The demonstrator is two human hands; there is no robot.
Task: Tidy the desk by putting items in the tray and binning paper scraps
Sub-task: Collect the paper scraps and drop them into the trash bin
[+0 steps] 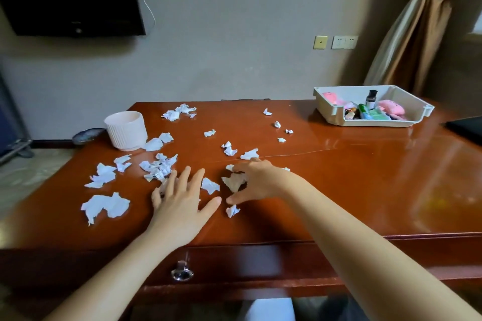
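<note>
Several torn white paper scraps (105, 204) lie scattered over the left and middle of the brown desk (365, 190). My left hand (182, 198) lies flat with fingers spread on the desk, touching scraps near the middle. My right hand (257, 180) curls its fingers and thumb around a crumpled scrap (234, 182). A small scrap (232, 210) sits just below its thumb. A white ribbed bin (126, 130) stands at the back left. The white tray (336, 114) at the back right holds pink toys and small bottles.
A dark dish (84, 135) sits behind the bin at the desk's left edge. A dark flat object (467, 128) lies at the far right edge. A drawer with a metal knob (181, 272) is below the front edge. A curtain hangs behind the tray.
</note>
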